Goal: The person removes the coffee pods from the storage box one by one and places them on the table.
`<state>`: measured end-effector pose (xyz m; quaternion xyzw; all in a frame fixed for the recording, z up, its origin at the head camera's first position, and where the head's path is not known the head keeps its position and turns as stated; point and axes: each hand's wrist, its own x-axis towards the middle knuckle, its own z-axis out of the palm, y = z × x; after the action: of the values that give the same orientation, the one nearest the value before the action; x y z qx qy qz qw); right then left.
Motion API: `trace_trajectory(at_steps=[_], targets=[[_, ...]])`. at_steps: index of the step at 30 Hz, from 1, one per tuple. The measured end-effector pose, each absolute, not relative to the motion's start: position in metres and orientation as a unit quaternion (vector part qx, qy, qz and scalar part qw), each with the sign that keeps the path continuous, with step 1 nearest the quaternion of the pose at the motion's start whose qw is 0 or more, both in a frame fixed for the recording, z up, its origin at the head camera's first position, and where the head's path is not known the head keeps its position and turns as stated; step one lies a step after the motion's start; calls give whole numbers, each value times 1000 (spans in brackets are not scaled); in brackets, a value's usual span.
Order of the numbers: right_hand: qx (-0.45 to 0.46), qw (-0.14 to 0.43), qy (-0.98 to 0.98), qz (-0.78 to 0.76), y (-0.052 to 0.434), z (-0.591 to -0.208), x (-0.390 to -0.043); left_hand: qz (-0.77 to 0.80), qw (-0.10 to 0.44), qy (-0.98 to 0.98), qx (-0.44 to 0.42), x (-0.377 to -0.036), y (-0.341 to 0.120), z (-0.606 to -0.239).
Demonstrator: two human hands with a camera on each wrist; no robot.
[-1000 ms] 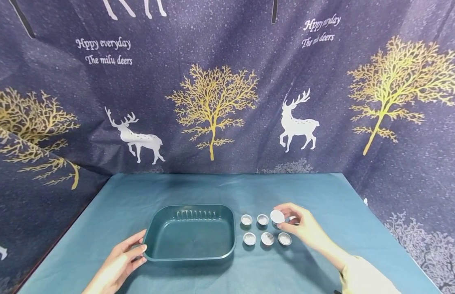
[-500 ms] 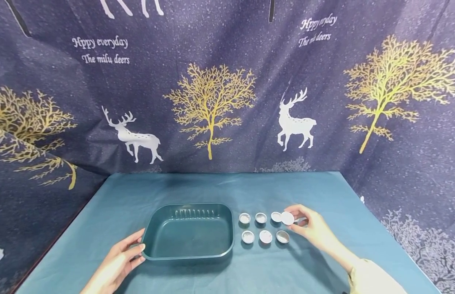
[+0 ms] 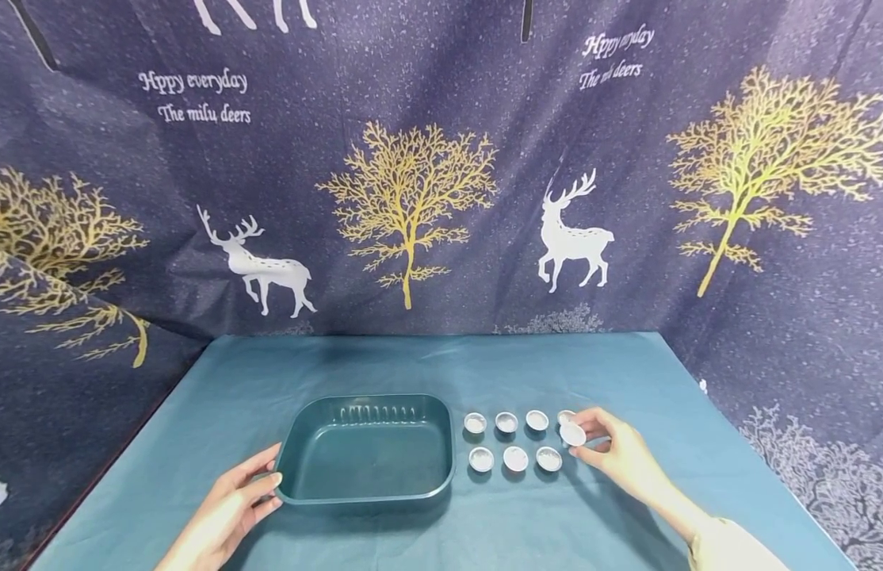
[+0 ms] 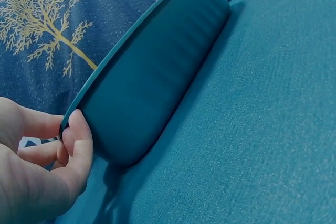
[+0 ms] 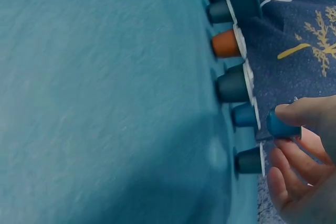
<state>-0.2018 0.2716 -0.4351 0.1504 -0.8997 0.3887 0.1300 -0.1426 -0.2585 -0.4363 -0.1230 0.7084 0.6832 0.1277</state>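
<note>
Several small foil-topped capsules (image 3: 515, 457) stand in two rows on the teal tablecloth, right of a dark green tray (image 3: 304, 432). My right hand (image 3: 584, 440) pinches one capsule (image 3: 573, 434) at the right end of the rows, just past the front row's last capsule (image 3: 548, 457). In the right wrist view the held capsule (image 5: 281, 124) is blue, between my thumb and fingers (image 5: 294, 114), with an orange capsule (image 5: 227, 44) further along the row. My left hand (image 3: 266, 484) grips the tray's front-left corner, thumb (image 4: 79, 140) over the rim of the tray (image 4: 152, 77).
The tray holds nothing. A dark curtain with deer and gold trees (image 3: 413, 206) walls in the table at the back and both sides. Bare tablecloth (image 3: 427, 365) lies behind the tray and capsules.
My right hand has carried the capsule from over the back row to the right and nearer, down to the rows' right end. The left hand stays on the tray.
</note>
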Motion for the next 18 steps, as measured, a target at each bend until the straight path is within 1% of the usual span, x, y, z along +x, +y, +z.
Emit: trace_trajectory(at_steps=[4,12,18], targets=[[146,144,-907,368,276,-440,-200,684,130,707,-125,-143,-258,-436],[128,130,-915,360,280,-450,-196,682,147,703,-138,-145,-262,-435],[133,129,-917,353,282,-455,-195,680,152,704,-139,-145,-262,-435]])
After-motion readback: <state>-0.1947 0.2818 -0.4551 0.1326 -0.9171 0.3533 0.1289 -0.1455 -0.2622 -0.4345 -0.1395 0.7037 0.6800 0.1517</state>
